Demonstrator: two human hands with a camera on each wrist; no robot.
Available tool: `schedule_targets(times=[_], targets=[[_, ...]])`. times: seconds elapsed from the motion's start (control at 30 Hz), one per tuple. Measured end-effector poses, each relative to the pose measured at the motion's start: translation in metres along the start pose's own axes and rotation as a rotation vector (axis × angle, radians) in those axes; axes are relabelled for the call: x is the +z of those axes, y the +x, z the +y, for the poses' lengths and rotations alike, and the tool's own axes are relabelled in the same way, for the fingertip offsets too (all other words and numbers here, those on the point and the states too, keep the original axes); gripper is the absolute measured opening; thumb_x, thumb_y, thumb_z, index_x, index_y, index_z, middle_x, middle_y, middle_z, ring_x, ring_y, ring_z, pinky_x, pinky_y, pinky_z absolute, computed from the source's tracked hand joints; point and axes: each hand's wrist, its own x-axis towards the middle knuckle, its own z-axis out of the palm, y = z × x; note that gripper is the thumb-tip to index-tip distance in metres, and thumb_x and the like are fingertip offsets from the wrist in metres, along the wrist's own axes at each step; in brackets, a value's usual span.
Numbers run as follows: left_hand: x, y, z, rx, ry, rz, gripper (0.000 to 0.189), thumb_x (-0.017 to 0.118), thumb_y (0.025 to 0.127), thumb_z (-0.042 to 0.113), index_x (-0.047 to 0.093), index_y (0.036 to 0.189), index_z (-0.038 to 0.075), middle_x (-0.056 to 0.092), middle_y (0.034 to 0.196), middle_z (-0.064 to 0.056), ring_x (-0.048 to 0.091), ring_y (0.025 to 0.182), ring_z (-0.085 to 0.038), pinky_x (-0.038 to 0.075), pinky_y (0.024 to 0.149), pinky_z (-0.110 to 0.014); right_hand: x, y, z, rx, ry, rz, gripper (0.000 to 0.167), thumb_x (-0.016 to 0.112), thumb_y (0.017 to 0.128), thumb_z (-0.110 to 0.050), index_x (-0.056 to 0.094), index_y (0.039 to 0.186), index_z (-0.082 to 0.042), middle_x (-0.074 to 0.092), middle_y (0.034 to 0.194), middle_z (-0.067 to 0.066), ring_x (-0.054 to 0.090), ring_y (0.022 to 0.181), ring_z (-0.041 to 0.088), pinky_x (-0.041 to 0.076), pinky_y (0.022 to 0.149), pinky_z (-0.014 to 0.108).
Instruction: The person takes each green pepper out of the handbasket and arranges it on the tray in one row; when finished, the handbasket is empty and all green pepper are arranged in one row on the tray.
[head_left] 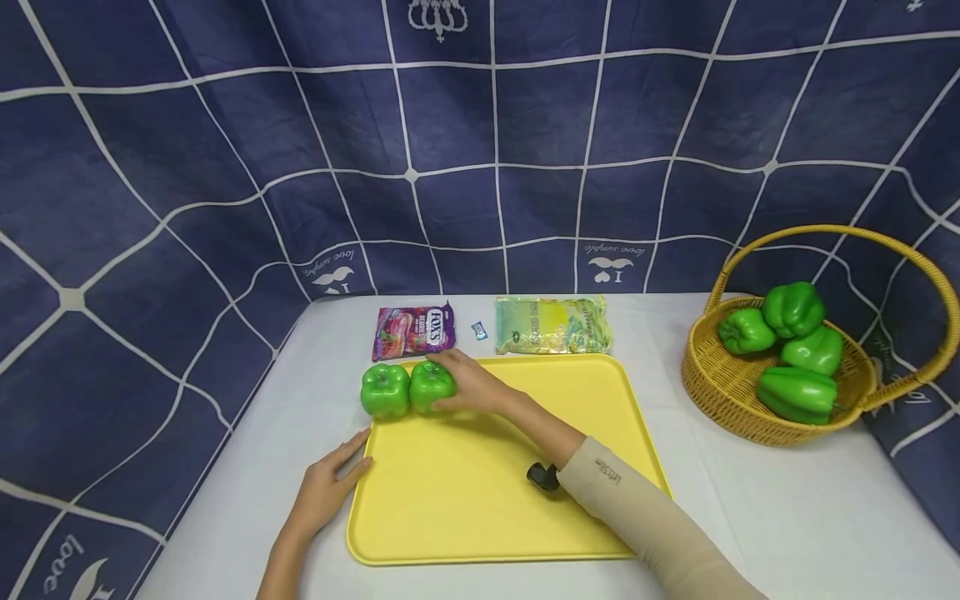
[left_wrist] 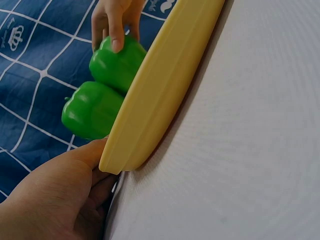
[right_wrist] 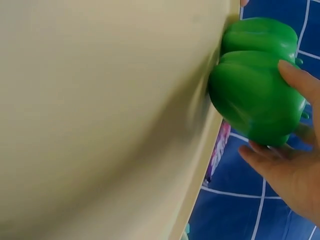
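White tabletop [head_left: 757, 508] carries a yellow tray [head_left: 450, 492], with a wicker basket [head_left: 738, 418] of 4 green peppers [head_left: 797, 392] to the right. The left hand [head_left: 328, 483] rests, thumb spread from the fingers, against the tray's left rim; the right hand [head_left: 478, 383] curls its fingers round 1 green pepper [head_left: 429, 387], which touches another pepper [head_left: 386, 392] at the tray's far-left corner.

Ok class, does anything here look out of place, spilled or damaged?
Nothing looks spilled or damaged. The tiny blue and white packet stands out: it lies slanted and alone between the purple FOX'S bag and the shiny yellow-green plastic pack.
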Motion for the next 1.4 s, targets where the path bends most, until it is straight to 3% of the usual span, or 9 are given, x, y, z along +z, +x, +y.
schedule_targets(times=[0.43,0.6,0.97,1.23,1.4], targets=[[0.0,0.001,0.0,0.02,-0.009,0.009,0.052,0.057,0.09,0.042,0.048,0.136,0.019,0.046,0.137,-0.008,0.038,0.126,-0.038,0.029,0.105,-0.054,0.0,0.001,-0.003,0.009,-0.007,-0.013,0.091,0.078,0.073,-0.037,0.028,0.145,-0.012,0.037,0.136,0.012,0.038,0.122,0.025,0.036,0.104,0.036],[0.0,0.0,-0.001,0.02,-0.012,0.008,0.052,0.056,0.09,0.043,0.048,0.136,0.019,0.046,0.137,-0.008,0.038,0.126,-0.037,0.029,0.105,-0.054,-0.001,-0.001,-0.003,0.005,0.0,-0.001,0.094,0.079,0.072,-0.037,0.027,0.145,-0.009,0.033,0.139,0.016,0.036,0.124,0.029,0.037,0.103,0.041],[0.0,0.0,0.0,0.006,-0.008,0.003,0.053,0.056,0.09,0.044,0.047,0.136,0.019,0.045,0.137,-0.009,0.038,0.127,-0.038,0.029,0.104,-0.055,-0.003,0.003,0.001,0.012,-0.05,-0.003,0.079,0.078,0.073,-0.035,0.041,0.136,-0.006,0.05,0.129,0.008,0.046,0.112,0.022,0.044,0.094,0.029],[0.0,0.0,0.0,0.006,-0.009,0.001,0.053,0.056,0.09,0.043,0.047,0.136,0.019,0.045,0.137,-0.008,0.038,0.127,-0.037,0.028,0.105,-0.055,0.0,0.01,-0.005,-0.017,-0.153,0.015,0.075,0.076,0.073,-0.04,0.046,0.135,-0.01,0.049,0.131,0.009,0.043,0.119,0.024,0.035,0.104,0.037],[-0.001,0.0,0.001,0.001,-0.011,-0.002,0.052,0.057,0.09,0.042,0.047,0.136,0.019,0.045,0.137,-0.008,0.038,0.127,-0.037,0.028,0.105,-0.055,0.002,0.01,-0.007,-0.016,-0.167,0.011,0.075,0.076,0.074,-0.04,0.045,0.137,-0.011,0.048,0.129,0.009,0.044,0.116,0.023,0.038,0.101,0.035]])
